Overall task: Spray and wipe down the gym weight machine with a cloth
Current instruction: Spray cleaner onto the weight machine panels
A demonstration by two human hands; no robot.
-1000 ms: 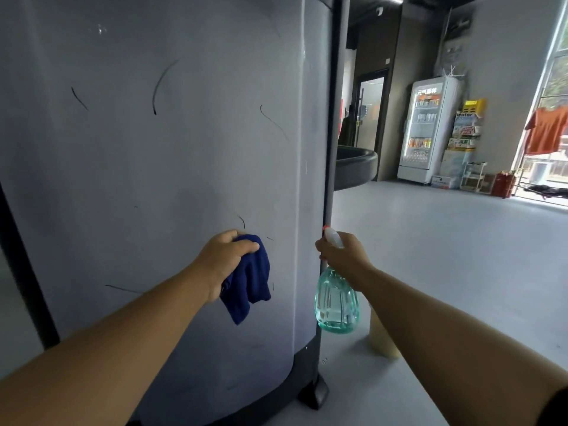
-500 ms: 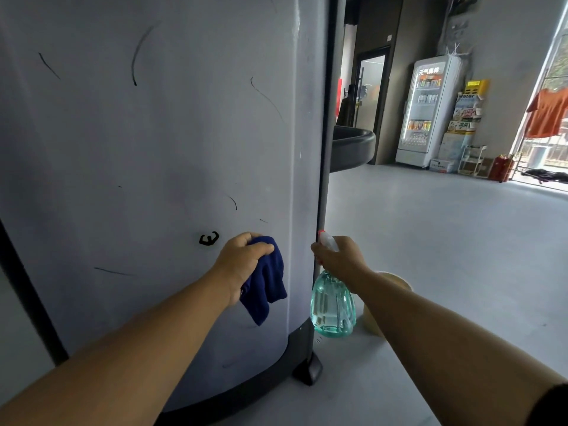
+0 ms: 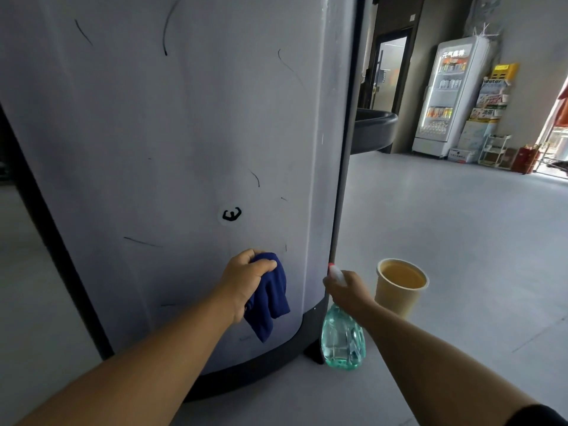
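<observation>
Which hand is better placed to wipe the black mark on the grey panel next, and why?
The left hand. It already grips the blue cloth against the grey panel, just below the black mark. The right hand holds the spray bottle off the panel's edge.

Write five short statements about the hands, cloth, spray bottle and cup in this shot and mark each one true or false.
1. The left hand grips a blue cloth against the grey machine panel. True.
2. The right hand holds nothing. False: it grips the neck of a clear green spray bottle.
3. A paper cup stands on the floor to the right of the panel. True.
4. The cup lies tipped on its side. False: it stands upright, mouth up.
5. The panel is free of marks. False: thin dark scuffs and a small black mark show above the cloth.
</observation>
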